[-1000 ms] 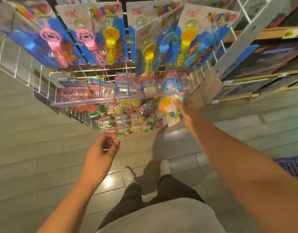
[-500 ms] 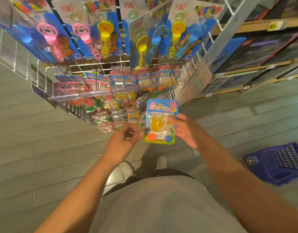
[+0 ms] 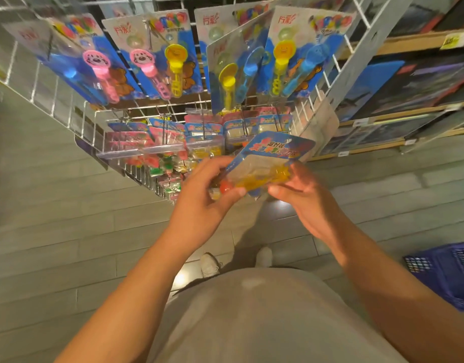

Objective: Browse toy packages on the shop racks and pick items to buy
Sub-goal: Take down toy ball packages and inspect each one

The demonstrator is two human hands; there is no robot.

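A small blister toy package (image 3: 267,163) with a blue header card, a yellow toy and an orange ball inside is held in front of the rack, tilted to the right. My left hand (image 3: 207,197) grips its lower left side, thumb on the front by the orange ball. My right hand (image 3: 301,195) holds its right edge. Behind it a white wire rack (image 3: 314,100) carries rows of similar small packages (image 3: 173,142) and, higher up, large blue bubble-wand cards (image 3: 160,53).
A blue plastic shopping basket (image 3: 445,273) stands on the grey plank floor at the right. Wooden shelves (image 3: 409,45) with dark boxed goods run along the right. My white shoes (image 3: 210,263) are below the rack's lower edge.
The package came off its hook in my right hand and moved toward me. My left hand rose and took hold of its left side; the package now tilts right.
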